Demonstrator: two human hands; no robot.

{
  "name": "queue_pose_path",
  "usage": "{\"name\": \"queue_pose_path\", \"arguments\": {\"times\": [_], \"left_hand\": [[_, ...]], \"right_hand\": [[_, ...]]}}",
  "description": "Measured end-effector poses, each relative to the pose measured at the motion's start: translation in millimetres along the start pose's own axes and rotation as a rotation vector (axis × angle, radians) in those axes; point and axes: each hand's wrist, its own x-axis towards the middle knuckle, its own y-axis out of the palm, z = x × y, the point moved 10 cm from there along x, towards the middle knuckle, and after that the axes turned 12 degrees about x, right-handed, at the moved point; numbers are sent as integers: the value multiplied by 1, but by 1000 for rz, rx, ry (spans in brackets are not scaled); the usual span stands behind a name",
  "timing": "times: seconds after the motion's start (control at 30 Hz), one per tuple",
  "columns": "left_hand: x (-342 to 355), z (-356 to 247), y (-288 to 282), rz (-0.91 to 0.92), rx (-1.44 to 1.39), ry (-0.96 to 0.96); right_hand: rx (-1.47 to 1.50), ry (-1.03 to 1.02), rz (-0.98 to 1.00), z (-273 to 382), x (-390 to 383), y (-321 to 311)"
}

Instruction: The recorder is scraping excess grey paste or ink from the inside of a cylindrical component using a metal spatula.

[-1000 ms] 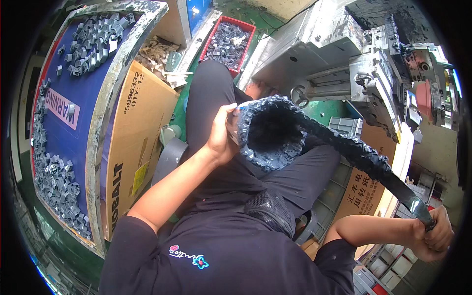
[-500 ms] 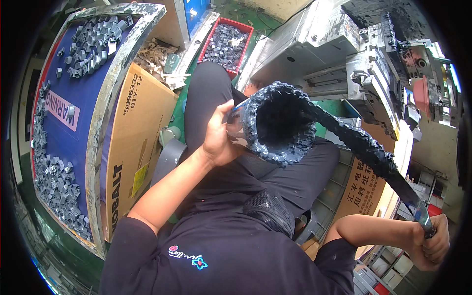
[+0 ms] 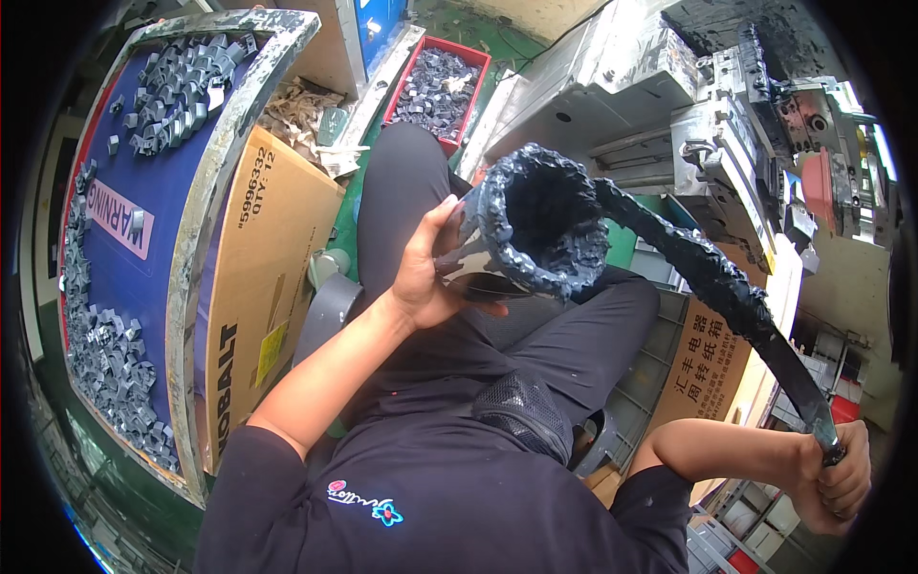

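My left hand (image 3: 427, 266) wraps round the side of a cylindrical can (image 3: 493, 225), fingers closed on its smooth outer wall. The can leans with its mouth toward the right, and a thick, lumpy dark paste cakes its rim and inside. My right hand (image 3: 836, 483), at the lower right, grips the end of a long flat stirring stick (image 3: 719, 280). Dark paste coats most of the stick. Its far end lies beside the right edge of the can's rim; whether they touch I cannot tell.
To the left, a framed blue board (image 3: 163, 234) carries many small grey parts, with a cardboard box (image 3: 253, 287) beside it. Beyond my knees stands a red crate (image 3: 481, 91) of dark parts. Grey machinery (image 3: 593, 105) fills the upper right. Another carton (image 3: 693, 368) stands near my right knee.
The can has shifted slightly up and left and turned, showing more of its underside. The stick's far end no longer overlaps the rim as much; my right hand has barely moved.
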Motion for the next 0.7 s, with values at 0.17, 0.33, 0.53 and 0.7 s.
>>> {"name": "queue_pose_path", "arguments": {"times": [0.17,0.33,0.53,0.7], "left_hand": [[-1,-6,-4,-34,-8,33],[0,-4,-5,-23,3,30],[-1,-5,-3,-56,52,28],[-2,-6,-2,-43,119,41]], "right_hand": [[1,-47,19,6,-1,0],[30,54,27,-21,0,5],[12,23,18,-15,-4,4],[-1,55,47,-29,-6,10]]}}
